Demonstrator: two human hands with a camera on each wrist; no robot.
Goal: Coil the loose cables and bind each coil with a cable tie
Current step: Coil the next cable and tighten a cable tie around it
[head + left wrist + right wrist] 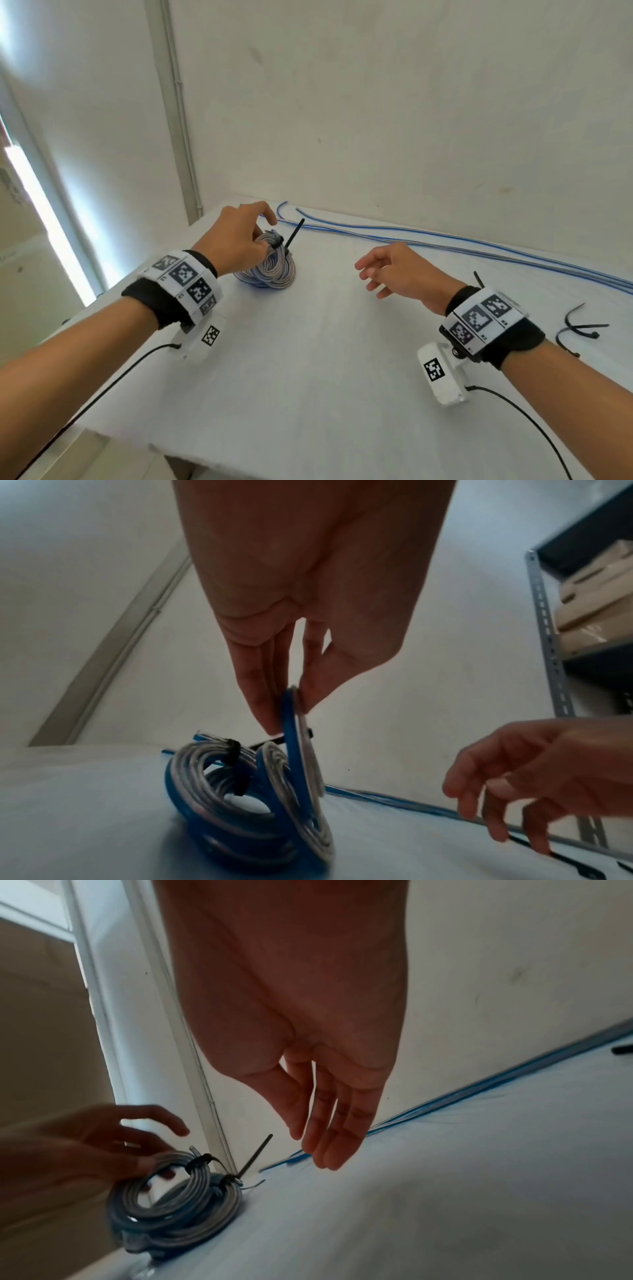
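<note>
Up at the far left corner of the table (308, 359), the left hand (236, 240) pinched the top of a coil of blue and grey cable (301, 750) between thumb and fingertips (263, 718), holding that coil on edge. It leaned against more coils (270, 270) stacked flat on the white tabletop just beneath the hand. Black cable ties (198, 1161) bound the coils, and the stiff tail of one tie (294, 233) stuck up at a slant beside the hand. The right hand (397, 270) hovered above the table well to the right of the stack, fingers relaxed and slightly spread, grasping nothing and touching nothing. Beyond both hands, several loose cables (445, 243), blue and grey, ran along the back edge of the table beside the white wall (411, 120). A few spare cable ties (579, 327) lay on the tabletop to the right of the right wrist. Both wrists wore black bands with printed marker tags (186, 277), each with a white camera housing (442, 377) beneath.
</note>
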